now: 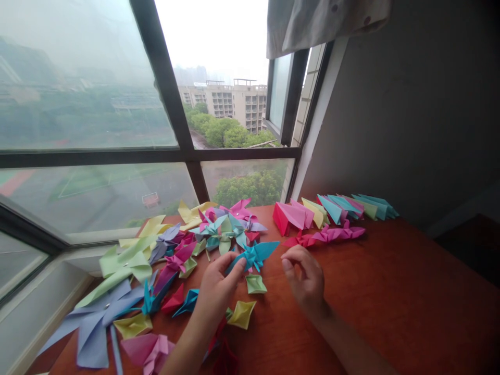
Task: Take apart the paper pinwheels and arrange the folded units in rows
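Note:
In my left hand a bright blue folded paper crane is pinched between thumb and fingers, one pointed wing sticking out to the right. My right hand is a short way right of it, fingers curled and thumb tip against the forefinger; nothing shows between them. Just below the crane lies a small pale green paper box, with a yellow one nearer to me. Beyond my right hand sit a red folded paper piece and pink ones.
Paper pinwheels, one green and one lavender, and several folded pieces crowd the left of the brown table. Folded paper planes stand in a row at the back right. A window frame borders the far edge.

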Demonstrator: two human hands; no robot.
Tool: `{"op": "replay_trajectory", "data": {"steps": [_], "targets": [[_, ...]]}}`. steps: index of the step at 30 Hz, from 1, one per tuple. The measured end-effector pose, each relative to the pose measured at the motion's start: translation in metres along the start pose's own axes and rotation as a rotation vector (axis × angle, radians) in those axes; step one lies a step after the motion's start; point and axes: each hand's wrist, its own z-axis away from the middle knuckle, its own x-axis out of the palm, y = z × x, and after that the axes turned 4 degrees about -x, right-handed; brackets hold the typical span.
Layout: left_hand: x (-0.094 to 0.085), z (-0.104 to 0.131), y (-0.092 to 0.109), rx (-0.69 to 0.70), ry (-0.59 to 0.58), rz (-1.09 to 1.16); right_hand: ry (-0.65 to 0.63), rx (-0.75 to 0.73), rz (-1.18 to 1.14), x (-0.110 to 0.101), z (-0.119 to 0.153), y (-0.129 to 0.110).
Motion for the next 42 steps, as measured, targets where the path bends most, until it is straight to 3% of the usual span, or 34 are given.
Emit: {"op": "replay_trajectory", "data": {"steps": [2,5,11,16,20,24,27,30,33,42], "targets": [[0.0,0.0,-0.001,0.011,-0.002,-0.019,-0.121,-0.133,0.02,0.001,0.003,-0.002],[0.003,0.001,-0.002,0.035,-0.053,-0.073,-0.222,-0.209,0.056,0.006,0.006,-0.002],[0.009,0.004,-0.003,0.084,-0.098,-0.101,-0.168,-0.16,0.134,0.01,0.004,-0.001],[0.009,0.006,0.001,0.105,-0.105,-0.116,-0.089,-0.081,0.212,-0.004,-0.01,0.006],[0.007,0.005,-0.001,0.121,-0.13,-0.124,0.193,0.013,0.384,-0.047,-0.036,0.031],[0.007,0.004,-0.001,0.119,-0.155,-0.159,0.502,0.107,0.653,-0.128,-0.055,0.071],[0.007,0.004,0.003,0.113,-0.16,-0.161,0.7,0.221,0.804,-0.189,-0.053,0.097],[0.007,0.005,0.007,0.117,-0.156,-0.15,0.765,0.343,0.883,-0.227,-0.043,0.118],[0.006,0.005,0.008,0.118,-0.159,-0.153,0.736,0.394,0.875,-0.24,-0.036,0.135],[0.005,0.005,0.005,0.133,-0.167,-0.145,0.604,0.473,0.887,-0.247,-0.031,0.167]]}}
